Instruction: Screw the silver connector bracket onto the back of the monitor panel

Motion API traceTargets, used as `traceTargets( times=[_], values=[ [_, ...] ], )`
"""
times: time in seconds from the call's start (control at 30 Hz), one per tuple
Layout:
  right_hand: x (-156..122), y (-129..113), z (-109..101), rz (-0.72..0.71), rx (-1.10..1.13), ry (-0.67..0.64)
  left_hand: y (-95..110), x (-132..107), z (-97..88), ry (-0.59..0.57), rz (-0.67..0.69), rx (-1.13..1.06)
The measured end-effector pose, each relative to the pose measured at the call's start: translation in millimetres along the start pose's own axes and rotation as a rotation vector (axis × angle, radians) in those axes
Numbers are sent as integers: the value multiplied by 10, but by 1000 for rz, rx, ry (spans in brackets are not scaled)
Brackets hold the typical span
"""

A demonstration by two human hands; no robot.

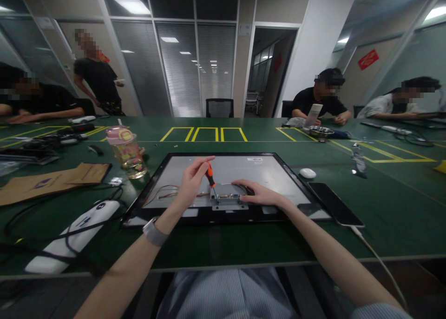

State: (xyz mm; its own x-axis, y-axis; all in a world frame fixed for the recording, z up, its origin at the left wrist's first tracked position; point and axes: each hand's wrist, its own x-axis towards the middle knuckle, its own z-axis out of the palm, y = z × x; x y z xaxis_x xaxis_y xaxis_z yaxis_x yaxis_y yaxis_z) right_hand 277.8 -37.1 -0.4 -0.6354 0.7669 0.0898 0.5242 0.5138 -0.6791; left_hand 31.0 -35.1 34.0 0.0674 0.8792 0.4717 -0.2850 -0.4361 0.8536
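Centre of frame: we held the screwdriver (210,175) in our left hand (191,182), fingers pinched about its orange grip, tip down on the small metal bracket (228,201) at the lower edge of the panel (244,167). Our right hand (259,196) lay spread and flat on the panel just right of the bracket, fingertips at its end, holding nothing. The panel lay face down on the green surface (244,244), directly before us, with thin wires (163,191) trailing from the bracket toward the left. Right of the panel lay a phone (334,202) on its cable, and above it a white mouse (308,173). A clear bottle (128,155) stood near the panel's upper left corner. Other people sat at the far edge, upper left and upper right.

We judged the step in hand to be work on a bracket screw; whether it was being tightened or loosened we could not tell. The next move, in our judgement, called for the tip seated upright in the screw head while the right hand steadied the bracket against twisting.
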Motion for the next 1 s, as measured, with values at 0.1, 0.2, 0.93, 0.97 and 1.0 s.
traceTargets(
  times=[0.1, 0.2, 0.93, 0.97, 1.0],
  values=[
    [2, 11, 3, -16, -1, 7, 6, -3, 18, -76, -5, -124],
    [6, 25, 10, -28, 2, 13, 26, -2, 33, -83, -12, -169],
    [-1, -12, -3, 4, -16, 3, 12, -38, 5, -89, 73, 61],
    [0, -10, -2, 4, -13, 4, 8, -40, 3, -83, 83, 99],
    [1, -5, 1, 3, -10, 5, 4, -40, 0, -70, 105, 142]
  ],
)
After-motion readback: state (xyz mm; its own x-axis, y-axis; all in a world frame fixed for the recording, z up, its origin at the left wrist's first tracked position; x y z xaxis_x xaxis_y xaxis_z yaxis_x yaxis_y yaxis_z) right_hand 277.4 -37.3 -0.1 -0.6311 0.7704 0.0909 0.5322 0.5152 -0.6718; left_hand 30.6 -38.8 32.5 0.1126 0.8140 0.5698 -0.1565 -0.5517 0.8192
